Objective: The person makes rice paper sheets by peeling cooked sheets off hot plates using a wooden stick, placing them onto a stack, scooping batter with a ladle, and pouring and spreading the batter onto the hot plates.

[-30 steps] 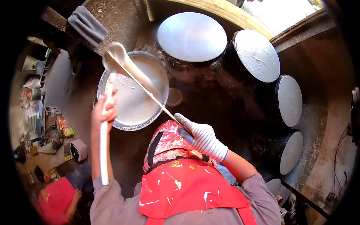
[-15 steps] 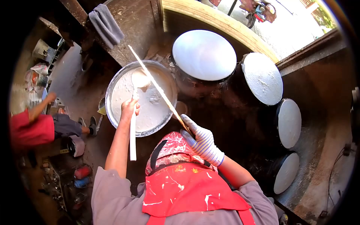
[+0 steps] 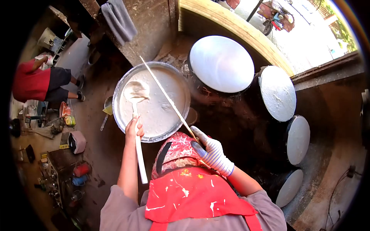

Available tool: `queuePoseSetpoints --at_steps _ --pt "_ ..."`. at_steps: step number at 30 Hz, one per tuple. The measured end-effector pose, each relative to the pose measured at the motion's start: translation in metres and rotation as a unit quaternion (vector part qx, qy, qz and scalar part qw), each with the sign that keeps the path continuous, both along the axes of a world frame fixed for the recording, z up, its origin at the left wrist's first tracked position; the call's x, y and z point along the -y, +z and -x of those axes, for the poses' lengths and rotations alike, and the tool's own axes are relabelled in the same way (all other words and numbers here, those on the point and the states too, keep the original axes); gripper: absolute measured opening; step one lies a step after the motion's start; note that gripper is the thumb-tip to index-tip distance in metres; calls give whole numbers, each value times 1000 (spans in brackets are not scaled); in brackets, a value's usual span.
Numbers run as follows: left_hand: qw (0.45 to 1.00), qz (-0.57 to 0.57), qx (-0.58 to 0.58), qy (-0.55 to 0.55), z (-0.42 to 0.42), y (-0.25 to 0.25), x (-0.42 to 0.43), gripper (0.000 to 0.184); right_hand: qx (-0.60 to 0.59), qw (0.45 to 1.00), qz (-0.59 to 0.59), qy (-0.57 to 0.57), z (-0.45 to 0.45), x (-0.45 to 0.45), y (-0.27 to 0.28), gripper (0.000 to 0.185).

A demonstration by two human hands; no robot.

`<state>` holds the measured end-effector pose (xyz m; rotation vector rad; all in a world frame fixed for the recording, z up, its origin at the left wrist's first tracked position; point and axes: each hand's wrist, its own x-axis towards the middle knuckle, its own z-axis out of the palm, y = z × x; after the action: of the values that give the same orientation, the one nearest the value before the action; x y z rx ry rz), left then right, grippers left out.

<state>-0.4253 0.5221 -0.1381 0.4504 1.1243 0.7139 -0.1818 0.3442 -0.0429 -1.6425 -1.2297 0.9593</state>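
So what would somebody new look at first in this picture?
Probably the big tub of creamy liquid left of centre, where the left hand holds a ladle and the gloved right hand a thin stick. Next, perhaps, the four round white surfaces curving down the right side, and the red apron, splashed white, at the bottom.
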Motion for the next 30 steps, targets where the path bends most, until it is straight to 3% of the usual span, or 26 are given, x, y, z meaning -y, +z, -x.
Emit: queuePoseSetpoints --at_steps 2,4,6,8,9,10,12,15,19,20,26,30 --pt "1000 12 5 25 -2 -14 10 20 -25 999 37 0 -10 7 -3 45" --pt "983 148 96 49 -10 -38 8 24 -54 997 61 14 -25 14 -14 45" --pt "982 147 105 47 -34 -37 25 24 -53 997 -43 -33 -44 24 -22 45" --pt "998 57 3 1 -80 -20 36 22 -80 993 26 -83 -79 46 -26 45" --pt "998 26 -54 -38 -107 -8 38 24 -89 983 114 -112 -98 57 -23 46" --pt "994 -10 -69 -80 -134 2 40 27 -103 978 100 -151 -116 67 -25 46" --pt "982 -71 -75 -161 -191 22 42 31 46 980 42 -190 -153 94 -35 47" --pt "971 -97 31 -217 -278 42 42 31 150 949 32 -274 -191 127 -30 47" --pt "954 -136 103 -246 -376 44 42 25 304 919 62 -242 -211 139 -31 51" --pt "948 -154 106 -256 -395 41 41 24 310 917 36 -248 -213 132 -35 50" --pt "918 -239 41 -315 -448 14 28 29 308 881 208 -293 -217 101 -88 47" --pt "892 -300 2 -338 -457 -9 9 30 266 886 163 -343 -191 80 -79 49"
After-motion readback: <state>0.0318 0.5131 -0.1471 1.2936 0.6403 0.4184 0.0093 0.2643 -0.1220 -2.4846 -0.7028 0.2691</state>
